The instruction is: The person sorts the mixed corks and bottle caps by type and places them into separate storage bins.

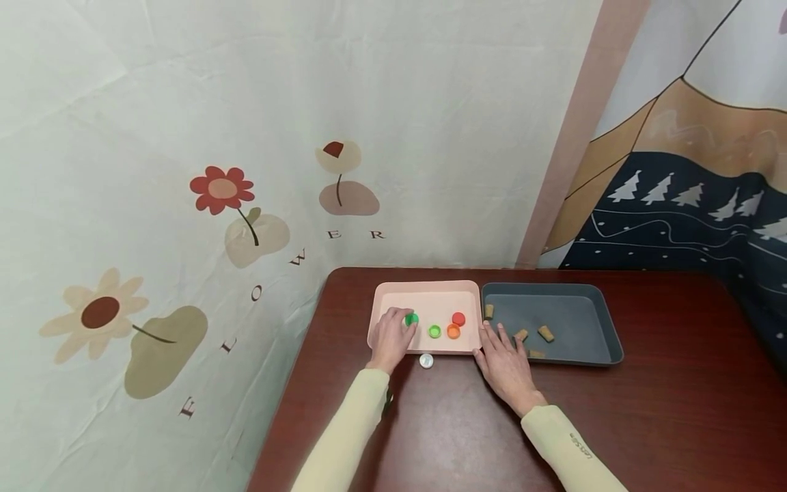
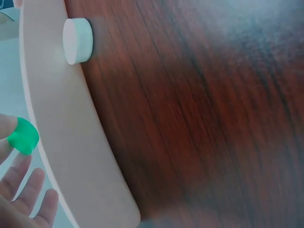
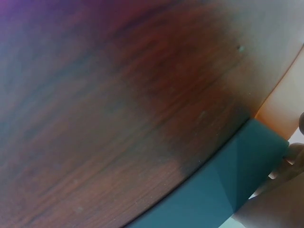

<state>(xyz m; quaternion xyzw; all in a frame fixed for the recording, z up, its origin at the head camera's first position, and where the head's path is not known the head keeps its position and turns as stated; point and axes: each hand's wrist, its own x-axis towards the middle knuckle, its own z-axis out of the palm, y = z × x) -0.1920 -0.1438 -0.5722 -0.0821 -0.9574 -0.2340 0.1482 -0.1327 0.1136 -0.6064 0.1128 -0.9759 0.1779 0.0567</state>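
My left hand [image 1: 391, 335] reaches over the front left of the pink tray [image 1: 424, 292]. It pinches a green bottle cap [image 2: 23, 136] between thumb and finger, the other fingers loosely bent. Inside that tray, right of the hand, lie a light green cap [image 1: 434, 331], an orange cap [image 1: 453, 331] and a red cap [image 1: 458, 319]. My right hand [image 1: 505, 365] rests, fingers extended, at the front where the pink tray meets the dark grey tray [image 1: 578, 295]. Nothing shows in its grasp. The right wrist view catches only part of it, beside the tray walls.
A white round cap [image 1: 426, 361] lies on the brown wooden table [image 1: 443, 424] against the pink tray's front. Several brown cork-like pieces [image 1: 546, 333] lie in the grey tray, some partly behind the right hand. A printed cloth [image 1: 430, 137] hangs behind the table.
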